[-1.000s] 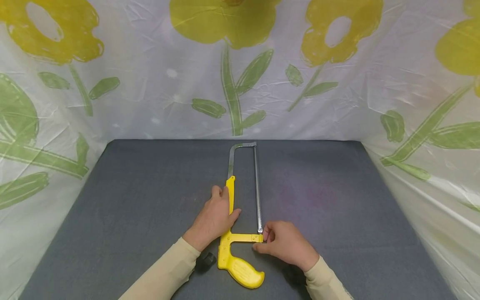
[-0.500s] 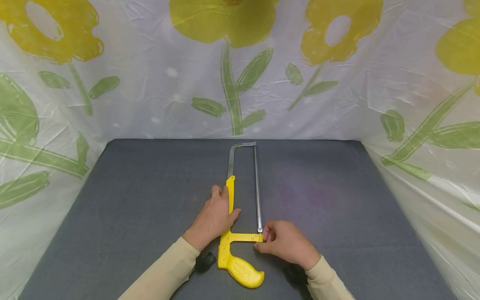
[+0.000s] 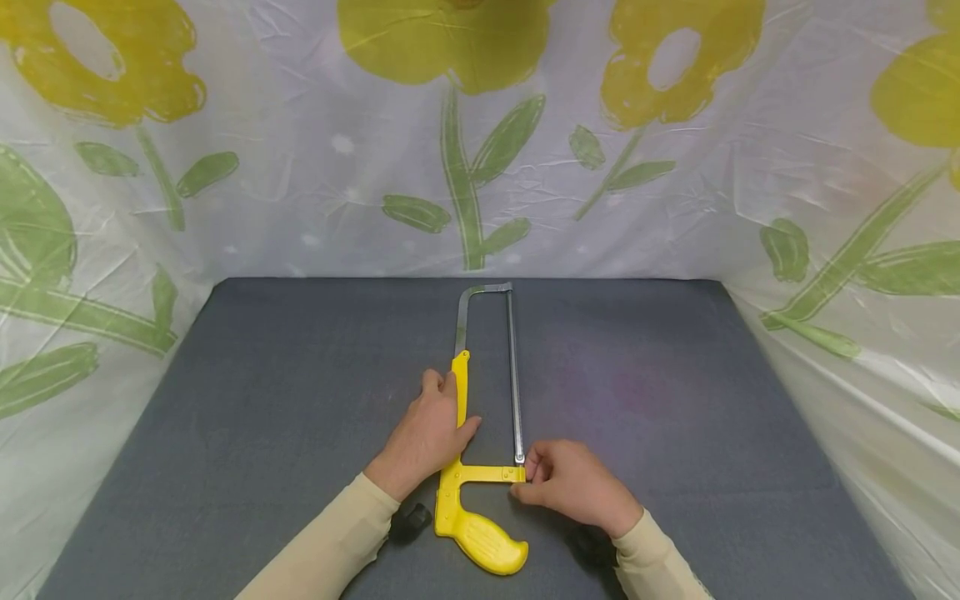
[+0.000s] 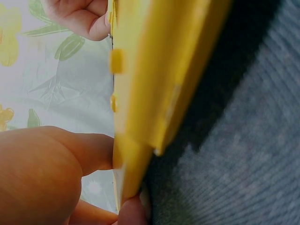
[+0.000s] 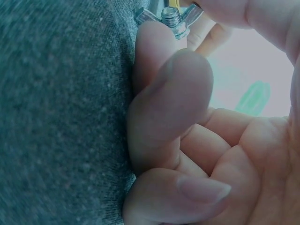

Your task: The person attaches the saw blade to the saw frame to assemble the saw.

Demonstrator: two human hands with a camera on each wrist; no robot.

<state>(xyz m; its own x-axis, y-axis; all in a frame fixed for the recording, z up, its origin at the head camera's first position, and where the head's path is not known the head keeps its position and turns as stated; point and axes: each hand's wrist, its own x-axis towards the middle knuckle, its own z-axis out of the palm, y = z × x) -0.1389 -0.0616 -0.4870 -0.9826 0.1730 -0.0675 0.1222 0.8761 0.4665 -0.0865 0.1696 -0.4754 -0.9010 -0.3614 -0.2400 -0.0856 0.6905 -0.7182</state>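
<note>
Yellow-and-silver metal hacksaw (image 3: 491, 474) mid-bench, both hands on it

Nearest: beige long sleeves (image 3: 322, 537) on both arms, small black unit (image 3: 411, 523) by the L wrist. Next, curved yellow handle (image 3: 491, 550), pointing back twd the person; saw lies on its side on a dark grey cloth-covered bench (image 3: 675, 392).

R hand (image 3: 573, 483) at the outer end of the yellow crossbar: fingers curled in, thumb + index nearly together w/ a small silver metal wing nut (image 5: 180, 32) pinched btwn; threaded bolt end (image 5: 170, 17) sticks out of it.

L hand (image 3: 423, 429) a bit farther: fingers bent round the yellow back of the frame, thumb on the inner side, gap only approx the frame's thickness.

Beyond: slim straight silver blade (image 3: 515, 383) on R, bent silver frame arm (image 3: 462, 325) on L, meeting nr the bench's far edge.

Behind: white wrinkled cloth backdrop (image 3: 315, 192) w/ big yellow flowers (image 3: 442, 50), green stems + leaves.
</note>
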